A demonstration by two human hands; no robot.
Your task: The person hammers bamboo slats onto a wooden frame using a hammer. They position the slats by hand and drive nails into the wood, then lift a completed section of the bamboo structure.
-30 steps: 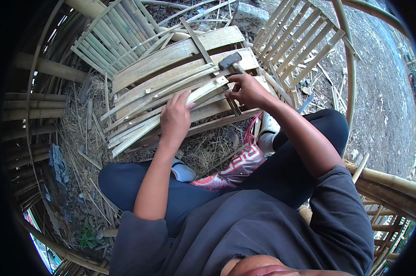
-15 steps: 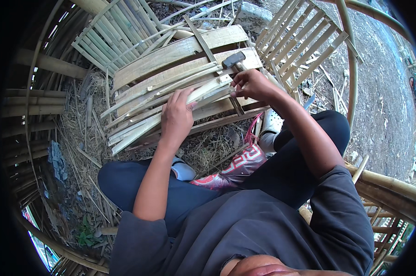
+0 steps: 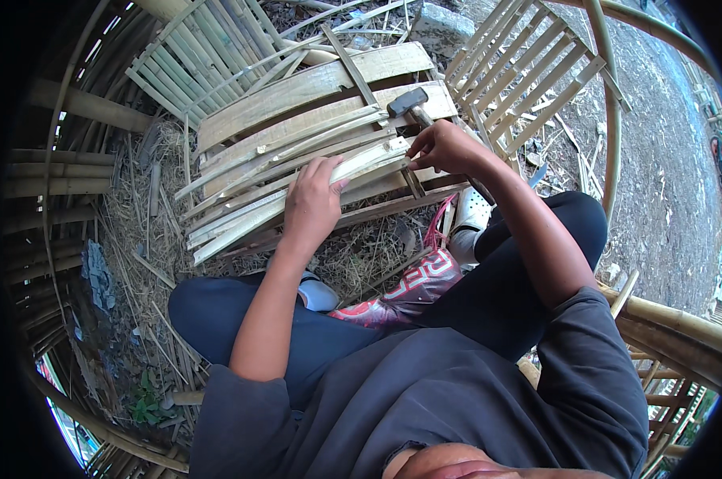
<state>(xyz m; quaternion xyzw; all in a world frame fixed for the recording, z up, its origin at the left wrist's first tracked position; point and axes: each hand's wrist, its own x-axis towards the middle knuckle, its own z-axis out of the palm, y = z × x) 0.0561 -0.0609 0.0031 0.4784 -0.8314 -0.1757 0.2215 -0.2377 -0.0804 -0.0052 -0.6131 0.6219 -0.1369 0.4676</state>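
Note:
My left hand (image 3: 314, 194) is wrapped over a pair of pale split bamboo strips (image 3: 245, 229), pressing them on a low platform of wooden boards (image 3: 313, 80). The strips run slantwise from lower left to upper right. At their right end, my right hand (image 3: 443, 149) is closed in a pinch. Whatever lies between its fingertips is too small to make out. Just beyond that hand rests a hammer (image 3: 407, 102) with a dark metal head, its handle passing partly under my right wrist. More loose bamboo strips (image 3: 277, 150) lie beside the held ones.
Slatted bamboo panels stand at the back left (image 3: 205, 56) and back right (image 3: 529, 72). A narrow dark slat (image 3: 349, 64) crosses the boards. A red and silver sack (image 3: 409, 291) lies between my legs. Straw and scraps (image 3: 149, 207) cover the ground at left; a stone block (image 3: 441, 28) sits behind.
Both hands have shifted slightly to the right along the strips, and the right ends of the strips have moved a little the same way. The hammer lies almost where it was.

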